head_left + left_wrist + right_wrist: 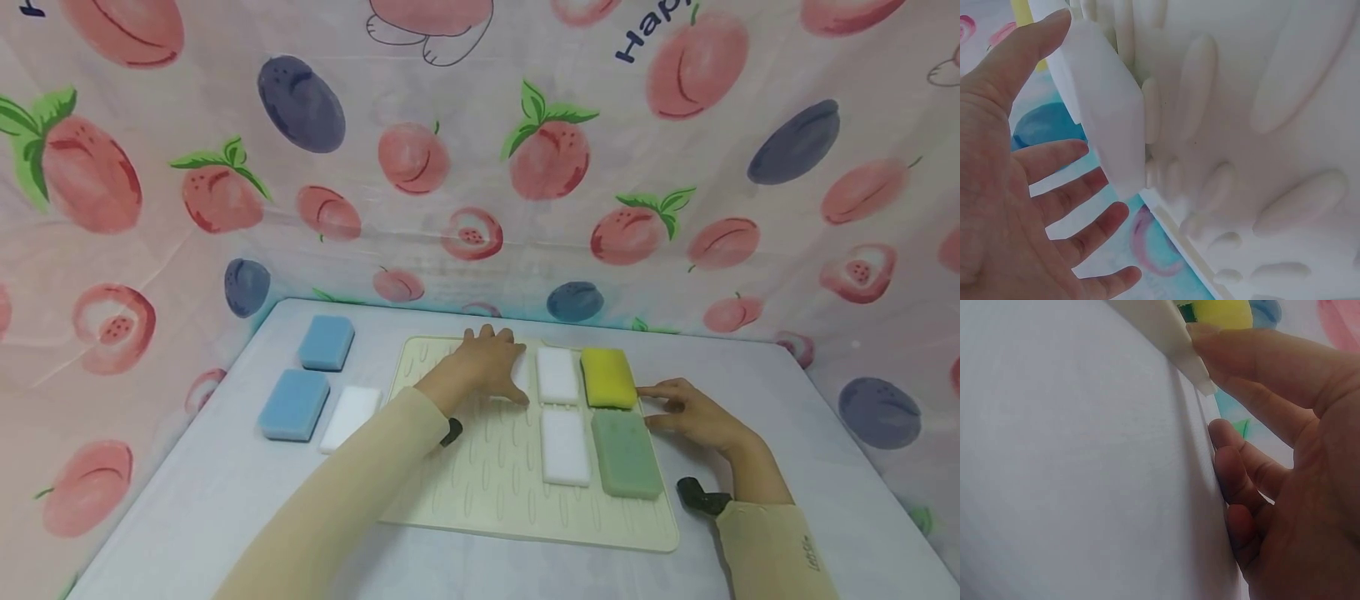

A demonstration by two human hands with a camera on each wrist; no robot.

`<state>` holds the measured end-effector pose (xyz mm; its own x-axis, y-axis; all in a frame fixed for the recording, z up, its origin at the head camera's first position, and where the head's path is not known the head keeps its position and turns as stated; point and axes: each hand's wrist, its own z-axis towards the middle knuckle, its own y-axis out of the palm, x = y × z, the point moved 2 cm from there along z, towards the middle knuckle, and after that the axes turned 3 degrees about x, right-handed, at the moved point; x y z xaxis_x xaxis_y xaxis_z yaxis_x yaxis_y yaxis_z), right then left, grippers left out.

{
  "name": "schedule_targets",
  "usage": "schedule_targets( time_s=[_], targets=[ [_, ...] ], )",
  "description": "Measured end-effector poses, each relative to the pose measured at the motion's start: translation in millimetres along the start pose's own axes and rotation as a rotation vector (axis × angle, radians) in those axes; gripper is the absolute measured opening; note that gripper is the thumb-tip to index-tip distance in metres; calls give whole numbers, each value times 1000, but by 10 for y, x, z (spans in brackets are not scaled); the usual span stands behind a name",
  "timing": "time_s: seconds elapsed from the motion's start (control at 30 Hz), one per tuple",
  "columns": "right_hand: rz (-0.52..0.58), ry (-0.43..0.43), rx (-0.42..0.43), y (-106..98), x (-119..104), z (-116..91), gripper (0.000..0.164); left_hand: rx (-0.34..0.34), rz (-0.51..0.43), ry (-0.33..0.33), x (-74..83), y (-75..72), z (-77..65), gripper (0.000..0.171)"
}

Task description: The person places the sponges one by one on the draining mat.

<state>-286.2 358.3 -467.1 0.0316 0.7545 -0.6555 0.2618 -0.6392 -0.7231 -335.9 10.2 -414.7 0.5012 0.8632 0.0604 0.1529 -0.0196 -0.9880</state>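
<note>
My left hand [486,365] spreads its fingers over a white sponge [1110,106] at the back of the cream ridged mat [495,508]. Its thumb tip lies at one end of that sponge, and the other fingers stand spread along the side. Just to the right lie another white sponge [557,377] and a yellow sponge [608,378]. In front of these are a third white sponge [565,447] and a green sponge [627,455]. At the mat's right edge is my right hand [693,414], thumb and forefinger extended, the other fingers loosely bent on the white table.
Two blue sponges [294,405] lie on the white tabletop [225,517] left of the mat, with a white sponge [351,417] beside them, partly behind my left sleeve. A fruit-patterned cloth [480,167] hangs behind the table.
</note>
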Motion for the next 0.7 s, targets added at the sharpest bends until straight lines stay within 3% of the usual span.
schedule_targets(
  time_s=[0.7],
  targets=[
    [-6, 7, -8, -4, 27, 15, 66, 20, 21, 4, -122, -129, -199, 99]
  ],
)
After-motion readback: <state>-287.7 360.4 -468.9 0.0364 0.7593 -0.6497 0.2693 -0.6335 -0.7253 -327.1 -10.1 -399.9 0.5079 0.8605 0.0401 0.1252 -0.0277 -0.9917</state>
